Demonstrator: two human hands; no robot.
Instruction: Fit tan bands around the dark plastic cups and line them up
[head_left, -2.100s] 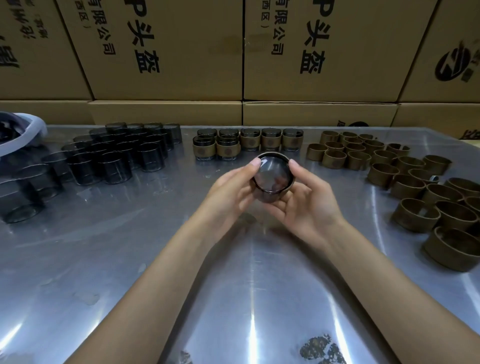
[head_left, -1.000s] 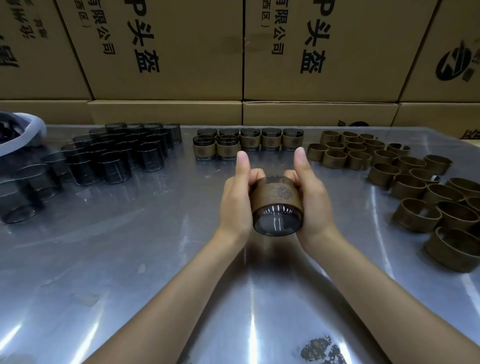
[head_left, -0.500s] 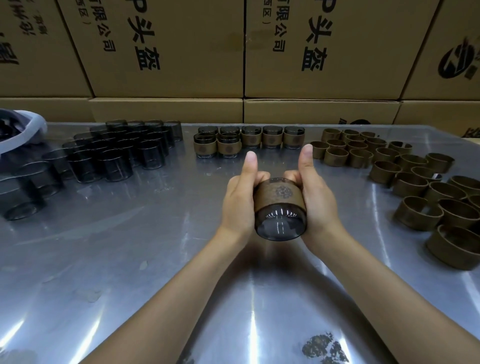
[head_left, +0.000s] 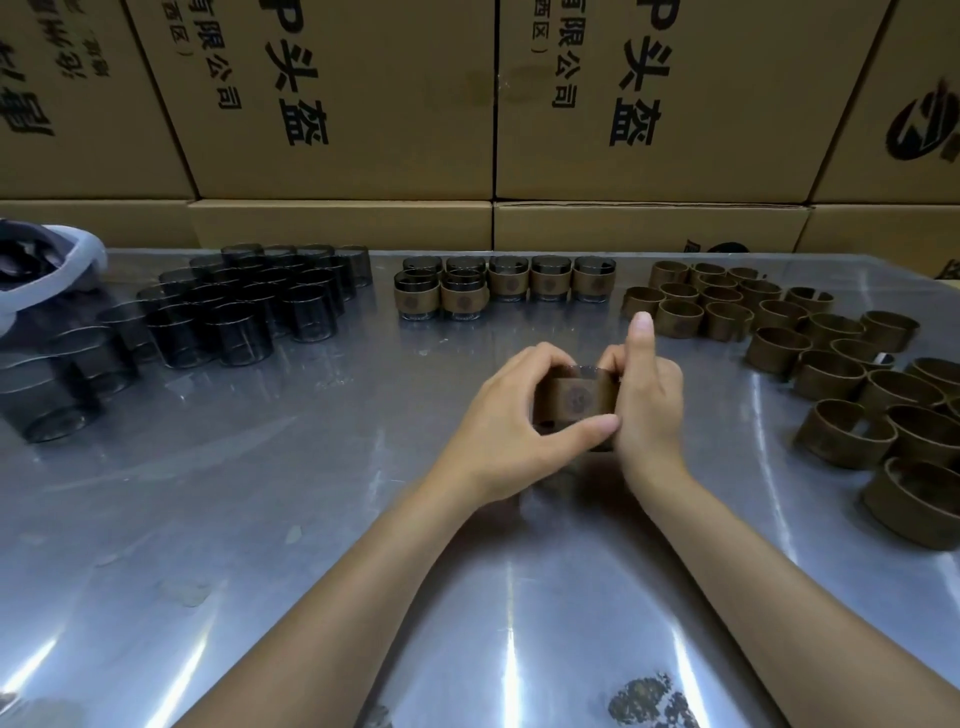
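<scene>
A: How many views are we getting?

B: 1 only, head-worn, wide-angle, looking forward and down across the metal table (head_left: 218, 519). Both forearms are coming in from the bottom edge, close to the lens.

A: Far end?

B: It's facing the stacked cardboard boxes (head_left: 337, 104) behind the table.

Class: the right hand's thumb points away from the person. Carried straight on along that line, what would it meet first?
Probably the loose tan bands just beyond the right hand; depth is uncertain.
</scene>
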